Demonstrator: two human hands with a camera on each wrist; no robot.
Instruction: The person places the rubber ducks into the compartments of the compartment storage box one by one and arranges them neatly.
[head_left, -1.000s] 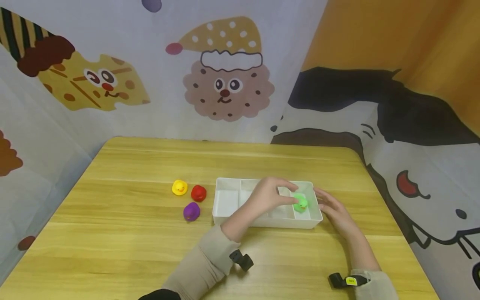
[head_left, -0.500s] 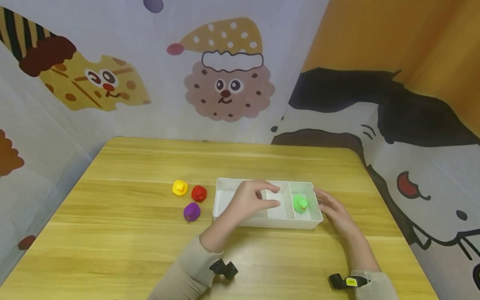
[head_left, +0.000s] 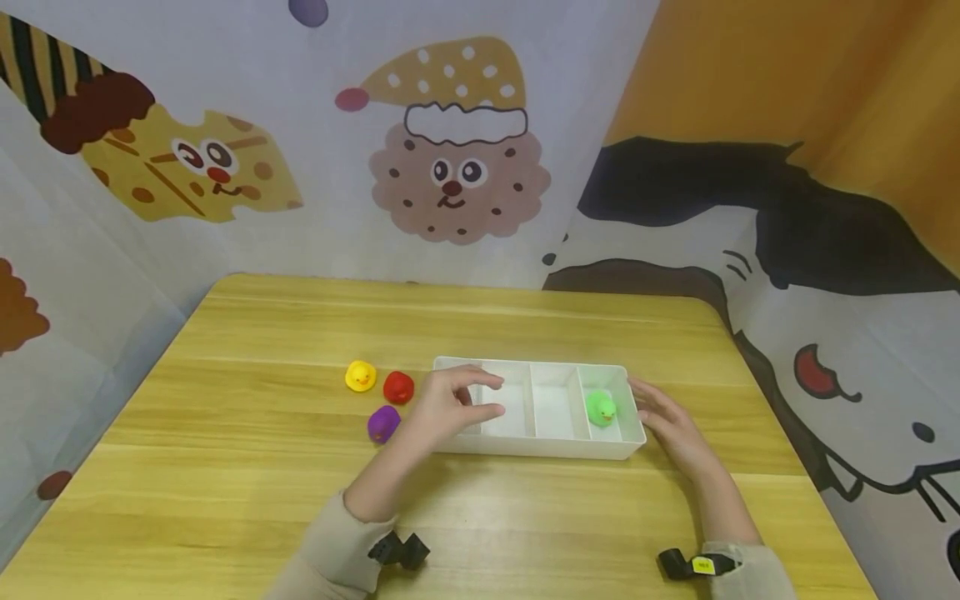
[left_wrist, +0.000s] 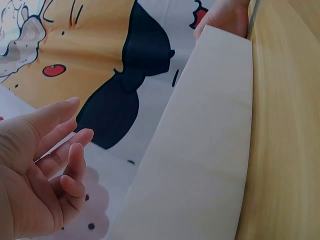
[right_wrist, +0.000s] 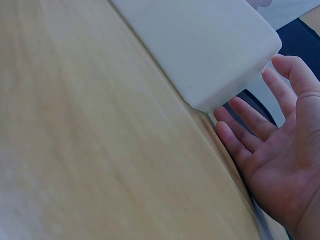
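Note:
A white divided box [head_left: 540, 448] stands on the table, with a green toy duck [head_left: 602, 408] in its rightmost compartment. Over the box's left end hovers my left hand [head_left: 444, 408], fingers and thumb spread apart around nothing; the left wrist view shows the same hand [left_wrist: 40, 175] beside the box wall. My right hand [head_left: 675, 425] rests its fingertips at the box's right end, its fingers fairly straight, as the right wrist view also shows [right_wrist: 280, 135]. Left of the box sit a yellow toy duck [head_left: 361, 376], a red one [head_left: 398, 387] and a purple one [head_left: 384, 424].
The wooden table [head_left: 225, 467] has a back edge along a cloth printed with cartoon figures [head_left: 457, 183]. Small black cameras [head_left: 400, 551] are strapped on both wrists. An orange cloth area [head_left: 750, 75] hangs at the upper right.
My left hand has moved left, away from the green duck, across the box to its left end. The green duck stays in the right compartment. My right hand keeps its place.

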